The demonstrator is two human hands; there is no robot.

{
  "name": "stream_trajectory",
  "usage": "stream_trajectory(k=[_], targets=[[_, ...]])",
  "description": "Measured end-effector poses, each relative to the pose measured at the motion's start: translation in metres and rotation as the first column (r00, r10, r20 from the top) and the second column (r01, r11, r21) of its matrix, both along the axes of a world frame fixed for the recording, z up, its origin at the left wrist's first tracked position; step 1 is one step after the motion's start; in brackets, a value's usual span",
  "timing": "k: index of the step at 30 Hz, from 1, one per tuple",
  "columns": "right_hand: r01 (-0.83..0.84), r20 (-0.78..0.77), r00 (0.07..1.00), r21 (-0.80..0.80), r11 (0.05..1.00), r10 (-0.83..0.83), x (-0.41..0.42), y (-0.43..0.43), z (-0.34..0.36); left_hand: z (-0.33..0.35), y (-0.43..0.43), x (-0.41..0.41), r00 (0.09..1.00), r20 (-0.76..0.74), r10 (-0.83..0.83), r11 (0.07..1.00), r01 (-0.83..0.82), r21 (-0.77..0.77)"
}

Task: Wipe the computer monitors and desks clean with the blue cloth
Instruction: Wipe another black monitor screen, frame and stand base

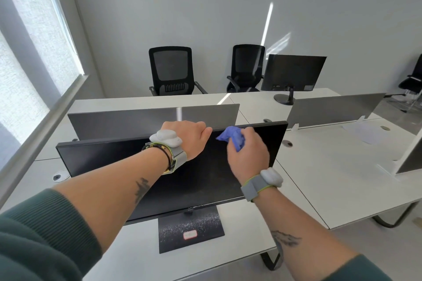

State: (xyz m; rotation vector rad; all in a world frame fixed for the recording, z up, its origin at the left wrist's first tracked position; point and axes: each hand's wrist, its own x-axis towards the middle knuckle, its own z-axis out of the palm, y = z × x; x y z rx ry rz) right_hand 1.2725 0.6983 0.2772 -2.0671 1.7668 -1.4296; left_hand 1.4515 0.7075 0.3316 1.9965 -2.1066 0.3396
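The left hand (189,137) curls its fingers over the top edge of the black monitor (114,157) on the white desk (137,246). The right hand (247,154) holds the bunched blue cloth (233,138) against the monitor's front, near the top.

Grey wall (205,7), two black chairs (170,70), bright window (20,52)

White desk (137,246) beneath black monitor (205,180)
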Motion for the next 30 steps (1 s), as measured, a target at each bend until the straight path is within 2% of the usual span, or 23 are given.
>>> stream_trajectory(k=[2,6,8,10,12,14,16,20,22,24,27,30], targets=[[-0.002,-0.04,0.999,0.032,0.999,0.003,0.0,0.002,-0.001,0.0,0.0,0.0,1.0,0.001,0.001,1.0,-0.001,0.002],[0.177,0.123,0.973,0.144,0.974,-0.195,-0.019,-0.007,0.01,-0.001,0.002,0.003,1.0,-0.019,0.001,1.0,-0.001,0.007],[0.216,0.161,0.958,0.134,0.967,-0.237,-0.016,-0.005,0.012,-0.001,0.003,0.002,1.0,-0.017,-0.008,1.0,0.008,0.011],[0.128,0.1,0.985,0.112,0.985,-0.14,-0.001,0.004,0.007,-0.001,0.002,0.002,1.0,-0.006,-0.004,1.0,0.004,0.004],[0.004,-0.053,0.999,0.154,0.988,0.004,0.013,0.012,-0.005,0.0,0.001,0.003,1.0,-0.002,0.005,1.0,-0.005,0.0],[0.004,-0.142,0.99,0.205,0.979,0.025,0.013,0.011,-0.013,-0.001,0.002,0.003,1.0,-0.003,-0.002,1.0,0.002,0.001],[0.08,-0.115,0.992,0.233,0.969,-0.054,-0.003,0.003,-0.017,-0.001,0.003,0.002,1.0,0.003,-0.009,1.0,0.009,-0.004],[0.284,0.092,0.943,0.282,0.916,-0.32,-0.053,-0.015,-0.009,-0.003,0.004,0.003,1.0,-0.009,-0.02,1.0,0.02,-0.011],[0.325,0.159,0.914,0.262,0.909,-0.373,-0.062,-0.022,-0.005,-0.005,0.004,0.003,1.0,-0.009,-0.025,0.999,0.025,-0.027],[0.304,0.15,0.928,0.225,0.926,-0.341,-0.057,-0.023,-0.007,-0.006,0.004,0.005,1.0,-0.008,-0.025,0.999,0.024,-0.028],[0.223,0.019,0.972,0.212,0.951,-0.232,-0.056,-0.02,-0.023,-0.004,0.002,0.006,1.0,-0.002,-0.018,1.0,0.018,-0.026],[0.313,0.004,0.943,0.328,0.891,-0.333,-0.079,-0.029,-0.03,-0.005,0.001,0.001,0.999,0.005,-0.034,0.999,0.034,-0.029]])
